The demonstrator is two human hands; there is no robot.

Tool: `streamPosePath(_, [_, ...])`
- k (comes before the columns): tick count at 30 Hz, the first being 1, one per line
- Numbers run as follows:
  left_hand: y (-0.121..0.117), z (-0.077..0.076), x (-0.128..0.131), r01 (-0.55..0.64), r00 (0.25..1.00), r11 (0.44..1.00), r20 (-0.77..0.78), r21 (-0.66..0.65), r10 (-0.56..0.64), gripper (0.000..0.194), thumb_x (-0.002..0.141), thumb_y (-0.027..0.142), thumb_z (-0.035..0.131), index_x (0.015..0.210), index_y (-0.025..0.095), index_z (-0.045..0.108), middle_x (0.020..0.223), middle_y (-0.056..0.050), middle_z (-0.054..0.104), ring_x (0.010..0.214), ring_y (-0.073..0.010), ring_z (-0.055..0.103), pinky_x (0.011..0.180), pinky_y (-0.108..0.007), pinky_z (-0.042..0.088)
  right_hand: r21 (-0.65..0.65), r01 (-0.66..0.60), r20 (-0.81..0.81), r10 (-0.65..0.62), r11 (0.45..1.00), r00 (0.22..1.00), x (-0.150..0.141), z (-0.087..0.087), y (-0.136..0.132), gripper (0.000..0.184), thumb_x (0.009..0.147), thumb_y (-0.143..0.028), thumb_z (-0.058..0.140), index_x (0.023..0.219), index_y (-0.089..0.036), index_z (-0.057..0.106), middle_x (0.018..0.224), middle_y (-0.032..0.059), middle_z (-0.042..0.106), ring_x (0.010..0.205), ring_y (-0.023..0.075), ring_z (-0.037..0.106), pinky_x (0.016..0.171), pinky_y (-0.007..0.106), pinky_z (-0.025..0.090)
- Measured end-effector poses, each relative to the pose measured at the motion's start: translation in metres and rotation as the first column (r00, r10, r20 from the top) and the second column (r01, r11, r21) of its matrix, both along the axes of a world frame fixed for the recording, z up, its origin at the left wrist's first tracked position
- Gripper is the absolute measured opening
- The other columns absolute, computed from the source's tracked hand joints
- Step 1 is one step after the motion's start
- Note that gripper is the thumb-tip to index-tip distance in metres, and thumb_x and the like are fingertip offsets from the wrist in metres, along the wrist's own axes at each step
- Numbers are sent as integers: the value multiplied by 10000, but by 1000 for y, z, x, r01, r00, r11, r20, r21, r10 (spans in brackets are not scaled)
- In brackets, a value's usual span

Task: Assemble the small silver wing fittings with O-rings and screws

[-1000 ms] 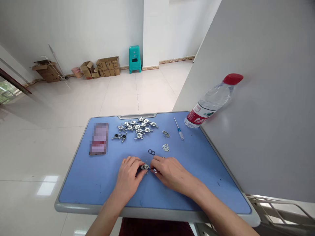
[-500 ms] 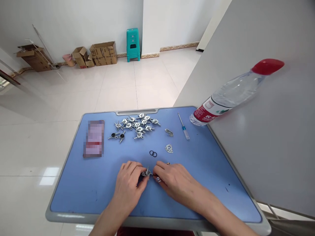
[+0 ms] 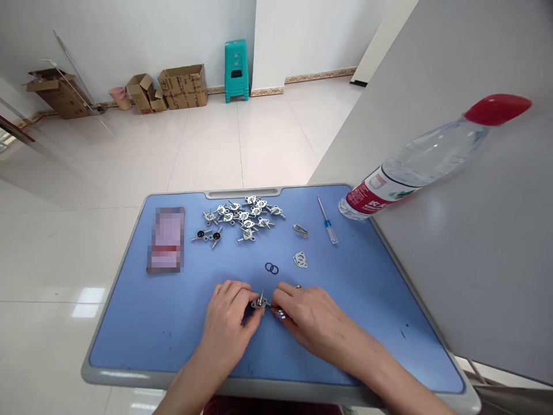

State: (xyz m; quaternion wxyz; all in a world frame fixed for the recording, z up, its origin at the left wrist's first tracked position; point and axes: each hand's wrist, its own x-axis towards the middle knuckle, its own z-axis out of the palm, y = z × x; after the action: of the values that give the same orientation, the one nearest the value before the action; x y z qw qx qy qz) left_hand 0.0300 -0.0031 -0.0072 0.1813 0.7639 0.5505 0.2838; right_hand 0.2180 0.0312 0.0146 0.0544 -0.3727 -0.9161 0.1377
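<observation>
My left hand [image 3: 228, 323] and my right hand [image 3: 305, 316] meet near the front middle of the blue table [image 3: 142, 323]. Both pinch a small metal part [image 3: 260, 302] with a pin sticking up from it, held just above the tabletop. A second small shiny piece [image 3: 280, 314] shows under my right fingers. Two black rubber rings [image 3: 271, 268] lie just beyond my hands, with a flat metal plate [image 3: 300, 260] to their right.
A heap of several assembled metal parts [image 3: 245, 214] lies at the table's far middle. A phone [image 3: 166, 239] rests at the left, a metal clip [image 3: 300, 230] and a small screwdriver [image 3: 327, 227] at the right. A water bottle [image 3: 425, 160] stands at the far right corner.
My hands stay closed on the small metal part and have barely shifted. The view has moved closer and tilted, so the table sits lower in the frame.
</observation>
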Motion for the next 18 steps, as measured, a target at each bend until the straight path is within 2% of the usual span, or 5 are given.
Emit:
streamPosePath(12, [-1, -3, 1, 19, 999, 993, -50, 113, -14, 76, 859, 115, 574, 886, 186, 566, 881, -36, 653, 799, -203, 586, 668, -341, 447, -51, 17, -6, -17, 999, 1000, 0, -2, 2, 187, 801, -8, 507, 750, -186, 484, 707, -24, 561, 498, 103, 381, 496, 271, 133])
streamPosePath(18, [-2, -1, 1, 19, 999, 995, -49, 96, -15, 63, 871, 138, 545, 869, 194, 574, 868, -43, 654, 790, -200, 583, 668, -338, 445, -91, 11, -2, -11, 996, 1000, 1, 0, 0, 194, 800, 4, 503, 760, -185, 483, 721, -21, 567, 538, 107, 445, 501, 271, 145])
